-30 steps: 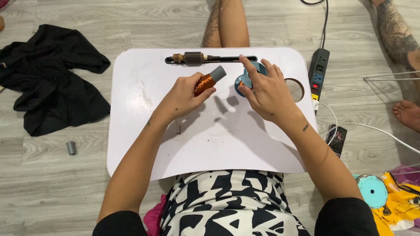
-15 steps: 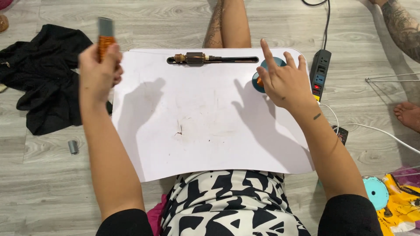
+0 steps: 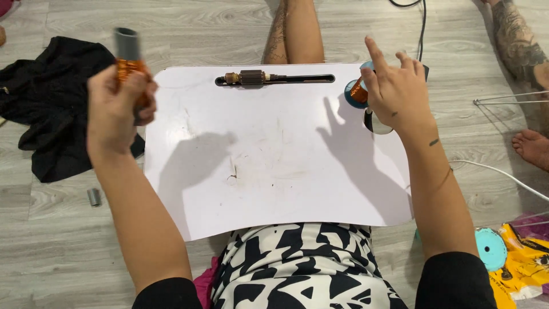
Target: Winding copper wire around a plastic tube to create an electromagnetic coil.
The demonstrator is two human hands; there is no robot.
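Note:
My left hand is raised above the left edge of the white lap table, closed around a copper-wound coil piece with a grey end that sticks up out of my fist. Over the table's far right corner, my right hand holds a spool of copper wire with a blue flange, fingers spread upward. A motor armature with a shaft lies in the slot at the table's far edge.
A black cloth lies on the wooden floor to the left, a small grey cylinder near it. A round hole is in the table by my right hand. Another person's leg and foot are at right, with cables, a blue disc.
My left hand lifted the coil piece from the table's middle up and out to the left. My right hand moved right and lifted the spool slightly.

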